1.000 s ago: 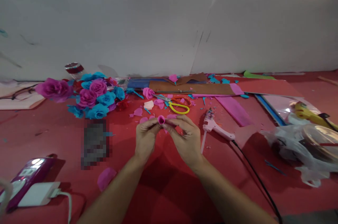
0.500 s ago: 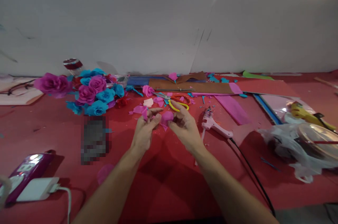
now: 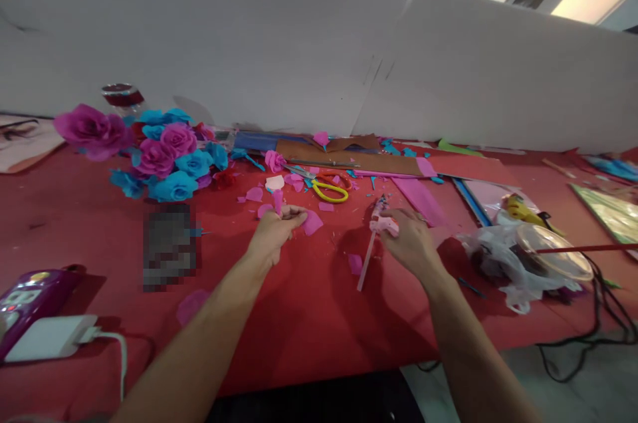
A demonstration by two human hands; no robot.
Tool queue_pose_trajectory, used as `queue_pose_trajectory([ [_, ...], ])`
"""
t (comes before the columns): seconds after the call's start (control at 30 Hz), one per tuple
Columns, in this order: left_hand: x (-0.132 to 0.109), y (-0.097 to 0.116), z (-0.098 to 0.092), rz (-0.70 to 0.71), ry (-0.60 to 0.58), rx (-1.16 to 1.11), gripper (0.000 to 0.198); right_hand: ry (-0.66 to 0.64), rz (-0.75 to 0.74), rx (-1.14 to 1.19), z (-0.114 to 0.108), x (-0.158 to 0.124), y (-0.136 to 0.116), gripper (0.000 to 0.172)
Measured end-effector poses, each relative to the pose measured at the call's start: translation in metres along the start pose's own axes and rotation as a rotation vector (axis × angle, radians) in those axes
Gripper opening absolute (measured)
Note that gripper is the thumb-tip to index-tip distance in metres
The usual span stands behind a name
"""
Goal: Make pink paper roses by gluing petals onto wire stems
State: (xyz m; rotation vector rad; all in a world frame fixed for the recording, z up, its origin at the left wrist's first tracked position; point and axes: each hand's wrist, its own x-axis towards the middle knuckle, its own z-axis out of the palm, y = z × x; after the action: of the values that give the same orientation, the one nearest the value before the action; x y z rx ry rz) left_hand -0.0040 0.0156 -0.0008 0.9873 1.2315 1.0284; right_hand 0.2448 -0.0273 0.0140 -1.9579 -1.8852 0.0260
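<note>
Between its thumb and fingers, my left hand [image 3: 274, 231] pinches a pink paper petal [image 3: 312, 223] that sticks out to the right. A rolled pink piece [image 3: 278, 201] stands up at the same hand. My right hand [image 3: 409, 241] is wrapped over the pale pink glue gun [image 3: 383, 224], whose nozzle points away from me. A clear glue stick [image 3: 367, 262] juts from the gun toward the table's front. Beyond my hands lie scissors with yellow and orange handles [image 3: 331, 192] among pink scraps.
Pink and blue paper flowers [image 3: 178, 151] stand at the left, near a pixelated dark object [image 3: 170, 247]. A purple power strip [image 3: 34, 303] is at the front left. Brown paper [image 3: 343, 155] lies by the wall; a plastic bag [image 3: 498, 263] sits right.
My right hand has left the petal, moved right and taken hold of the glue gun. My left hand keeps the petal. The view has shifted slightly to the right.
</note>
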Motion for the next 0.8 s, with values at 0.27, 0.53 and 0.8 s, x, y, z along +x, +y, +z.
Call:
queue_pose_trajectory([
  [0.27, -0.001, -0.007, 0.009, -0.109, -0.038, 0.067, 0.007, -0.131, -0.033, -0.259, 0.015, -0.002, 0.054, 0.045],
  [0.53, 0.001, -0.011, 0.006, 0.023, -0.018, 0.372, 0.006, -0.113, 0.112, 0.427, -0.01, -0.029, 0.028, 0.027],
  [0.8, 0.011, -0.026, 0.002, 0.044, -0.009, 0.494, 0.012, -0.446, 0.047, 0.738, -0.007, -0.07, -0.014, 0.039],
])
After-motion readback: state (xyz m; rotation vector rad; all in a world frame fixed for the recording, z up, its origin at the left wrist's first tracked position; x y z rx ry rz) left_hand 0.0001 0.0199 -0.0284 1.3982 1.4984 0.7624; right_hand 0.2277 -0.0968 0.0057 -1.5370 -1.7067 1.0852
